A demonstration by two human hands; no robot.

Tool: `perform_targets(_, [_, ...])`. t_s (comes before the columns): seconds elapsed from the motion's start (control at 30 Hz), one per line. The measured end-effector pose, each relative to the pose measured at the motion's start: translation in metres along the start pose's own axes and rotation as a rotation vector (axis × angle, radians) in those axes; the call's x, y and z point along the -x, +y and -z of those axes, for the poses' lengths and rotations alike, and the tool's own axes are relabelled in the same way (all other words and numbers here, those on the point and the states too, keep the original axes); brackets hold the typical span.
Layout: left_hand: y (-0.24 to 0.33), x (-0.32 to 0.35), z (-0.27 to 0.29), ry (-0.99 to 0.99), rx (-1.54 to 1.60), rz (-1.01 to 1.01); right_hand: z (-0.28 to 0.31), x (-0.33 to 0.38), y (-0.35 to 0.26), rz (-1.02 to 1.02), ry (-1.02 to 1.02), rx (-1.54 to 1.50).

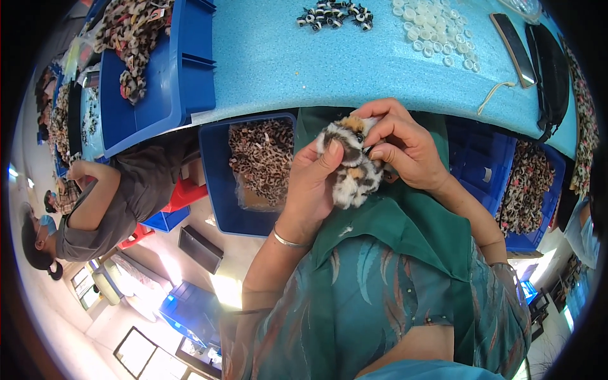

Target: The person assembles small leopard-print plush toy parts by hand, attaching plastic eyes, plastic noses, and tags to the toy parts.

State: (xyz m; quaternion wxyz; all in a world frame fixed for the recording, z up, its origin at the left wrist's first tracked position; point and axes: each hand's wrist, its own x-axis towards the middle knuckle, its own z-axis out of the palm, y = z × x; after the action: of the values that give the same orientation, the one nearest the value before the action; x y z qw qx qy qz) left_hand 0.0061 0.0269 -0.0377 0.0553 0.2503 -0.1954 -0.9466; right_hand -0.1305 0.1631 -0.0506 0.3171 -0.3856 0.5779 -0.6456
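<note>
A small plush piece (352,166), furry and patched in white, dark brown and tan, is held up in front of my green apron, close to the table's near edge. My left hand (315,174) grips its left side, the thumb pressed onto the fur. At its upper right, the bent fingers of my right hand (405,142) pinch at the fur, near a small dark, shiny spot. Whether that spot is a plastic eye, I cannot make out. The right fingertips are partly hidden by the fur.
On the blue table (272,69) lie black-and-white small parts (335,14), clear plastic rings (437,31), a phone (512,49) and a black pouch (550,76). Blue bins of plush pieces stand at the upper left (152,82), below left (215,171) and right (487,168). A co-worker (95,209) sits at left.
</note>
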Motion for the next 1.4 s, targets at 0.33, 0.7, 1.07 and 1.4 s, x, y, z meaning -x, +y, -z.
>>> perform_targets(0.33, [0.004, 0.001, 0.006, -0.07, -0.022, 0.055, 0.004, 0.0, -0.005, -0.059, -0.029, -0.115])
perform_targets(0.7, [-0.003, -0.002, -0.003, 0.036, -0.154, -0.066, 0.0, -0.005, -0.027, 0.032, -0.054, 0.034])
perform_targets(1.07, [0.003, 0.004, -0.011, 0.002, -0.998, -0.55, -0.003, 0.0, -0.025, 0.307, 0.014, 0.374])
perform_targets(1.4, [0.013, 0.009, -0.024, -0.385, -1.545, -1.18, 0.014, 0.008, -0.012, 0.789, -0.009, 0.665])
